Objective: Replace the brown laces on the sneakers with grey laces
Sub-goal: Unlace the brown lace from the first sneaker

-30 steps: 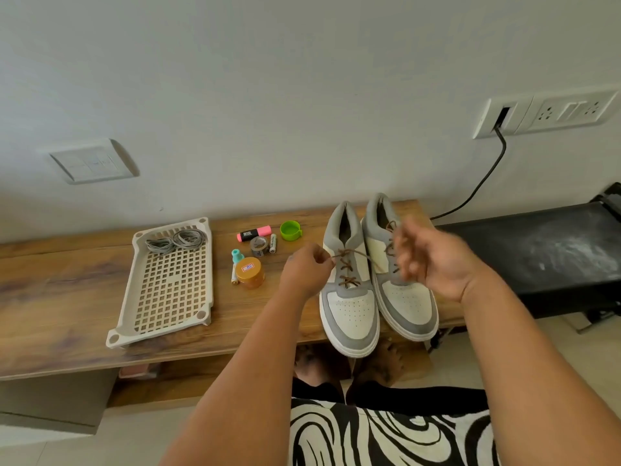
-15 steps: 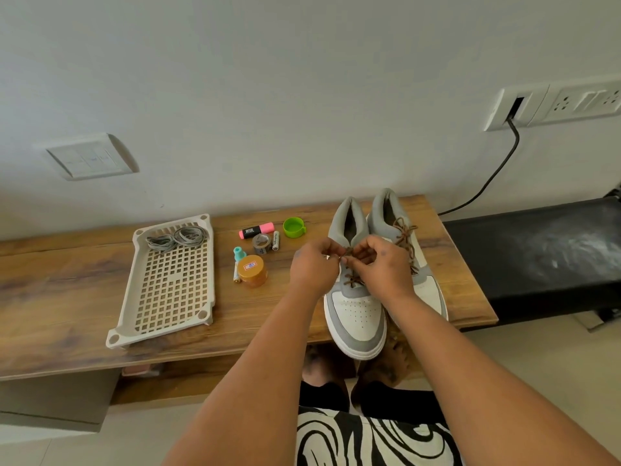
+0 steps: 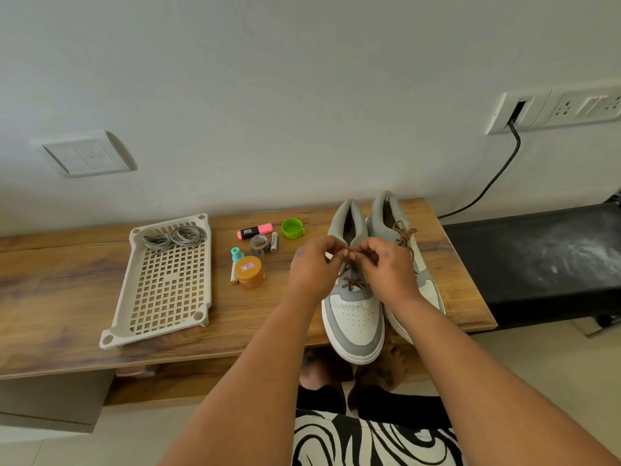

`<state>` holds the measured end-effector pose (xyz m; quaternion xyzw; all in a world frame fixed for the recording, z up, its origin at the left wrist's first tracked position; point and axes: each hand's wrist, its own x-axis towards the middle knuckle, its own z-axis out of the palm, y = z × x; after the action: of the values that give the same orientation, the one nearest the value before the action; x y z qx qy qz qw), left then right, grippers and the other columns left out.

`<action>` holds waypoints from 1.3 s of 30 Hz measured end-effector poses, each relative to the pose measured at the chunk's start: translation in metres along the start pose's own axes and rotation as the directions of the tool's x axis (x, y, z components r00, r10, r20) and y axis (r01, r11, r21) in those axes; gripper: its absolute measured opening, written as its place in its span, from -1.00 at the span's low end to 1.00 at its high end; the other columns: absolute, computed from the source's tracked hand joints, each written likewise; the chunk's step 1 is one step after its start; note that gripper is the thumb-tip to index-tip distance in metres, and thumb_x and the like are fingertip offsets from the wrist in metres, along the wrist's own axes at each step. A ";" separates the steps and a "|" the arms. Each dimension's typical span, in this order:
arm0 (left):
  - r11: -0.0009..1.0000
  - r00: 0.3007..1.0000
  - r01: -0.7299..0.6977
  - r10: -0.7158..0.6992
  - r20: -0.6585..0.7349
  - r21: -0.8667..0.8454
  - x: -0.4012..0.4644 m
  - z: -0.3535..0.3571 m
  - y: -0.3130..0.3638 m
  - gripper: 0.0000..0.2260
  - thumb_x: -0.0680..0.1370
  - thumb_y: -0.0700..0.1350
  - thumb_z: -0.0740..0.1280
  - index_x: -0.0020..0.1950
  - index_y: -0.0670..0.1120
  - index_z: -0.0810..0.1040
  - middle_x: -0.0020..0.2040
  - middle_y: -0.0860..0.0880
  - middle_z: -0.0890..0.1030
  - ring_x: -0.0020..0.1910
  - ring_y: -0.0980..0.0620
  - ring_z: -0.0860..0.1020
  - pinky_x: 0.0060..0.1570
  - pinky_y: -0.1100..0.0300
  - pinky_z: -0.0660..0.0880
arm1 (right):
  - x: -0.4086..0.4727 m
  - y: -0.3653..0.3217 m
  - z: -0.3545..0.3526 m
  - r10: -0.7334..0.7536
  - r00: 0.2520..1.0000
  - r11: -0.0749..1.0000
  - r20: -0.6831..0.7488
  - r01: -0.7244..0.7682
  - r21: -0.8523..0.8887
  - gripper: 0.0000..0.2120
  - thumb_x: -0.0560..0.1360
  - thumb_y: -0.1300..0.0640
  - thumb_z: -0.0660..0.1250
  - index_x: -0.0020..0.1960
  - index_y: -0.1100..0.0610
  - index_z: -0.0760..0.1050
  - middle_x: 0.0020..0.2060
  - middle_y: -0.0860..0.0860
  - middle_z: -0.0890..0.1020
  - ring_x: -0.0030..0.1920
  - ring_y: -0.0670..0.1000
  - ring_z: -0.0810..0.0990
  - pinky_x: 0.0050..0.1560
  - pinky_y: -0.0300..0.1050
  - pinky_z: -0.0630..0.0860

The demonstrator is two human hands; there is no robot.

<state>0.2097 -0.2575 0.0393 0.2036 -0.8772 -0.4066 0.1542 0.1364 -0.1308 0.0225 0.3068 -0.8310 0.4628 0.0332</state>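
Two grey-and-white sneakers stand side by side on the wooden bench, toes toward me. The left sneaker has a brown lace crossing its eyelets. My left hand and my right hand meet over its upper eyelets, and both pinch the brown lace there. The right sneaker is partly hidden behind my right hand; its brown lace is tied in a bow. Two coiled grey laces lie at the far end of a beige perforated tray.
Between tray and sneakers lie a pink highlighter, a green cap, a tape roll, batteries, a small teal bottle and an orange-lidded jar. A black bench stands to the right; a black cable hangs from the wall socket.
My right hand came back from the right, where it had pulled the lace out, and joined my left hand over the left sneaker's upper eyelets. Both hands stay there now.
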 end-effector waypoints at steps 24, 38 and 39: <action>0.903 0.973 0.229 -0.208 0.095 -0.364 0.006 0.012 -0.002 -0.95 0.63 -0.14 0.29 0.00 -0.08 0.53 -0.14 0.04 0.57 -0.21 0.15 0.49 -0.17 0.27 0.43 | -0.001 -0.003 0.000 -0.007 1.000 0.999 0.000 0.007 0.043 -0.91 0.46 0.25 0.47 -0.05 0.15 0.63 -0.19 -0.04 0.67 -0.16 -0.12 0.64 -0.10 -0.35 0.55; 0.972 0.992 0.121 -0.125 -0.005 -0.203 0.006 0.009 -0.003 -0.89 0.57 -0.01 0.37 0.08 0.12 0.61 -0.04 0.03 0.54 -0.07 0.10 0.50 -0.11 0.19 0.47 | -0.001 -0.009 0.001 0.166 0.986 0.982 -0.028 -0.163 0.090 -0.78 0.49 0.15 0.45 0.12 0.12 0.57 -0.13 -0.10 0.61 -0.10 -0.12 0.59 -0.19 -0.54 0.41; 0.989 0.996 0.086 -0.090 -0.028 -0.120 0.006 0.009 -0.004 -0.87 0.57 -0.02 0.37 0.10 0.14 0.61 -0.03 0.04 0.51 -0.08 0.12 0.48 -0.14 0.25 0.41 | -0.001 -0.008 0.001 0.148 0.989 0.986 -0.013 -0.147 0.075 -0.77 0.47 0.18 0.47 0.12 0.13 0.57 -0.12 -0.08 0.63 -0.11 -0.14 0.60 -0.18 -0.56 0.42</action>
<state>0.2014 -0.2568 0.0316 0.2393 -0.8389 -0.4611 0.1624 0.1423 -0.1346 0.0276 0.2413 -0.8334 0.4972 -0.0048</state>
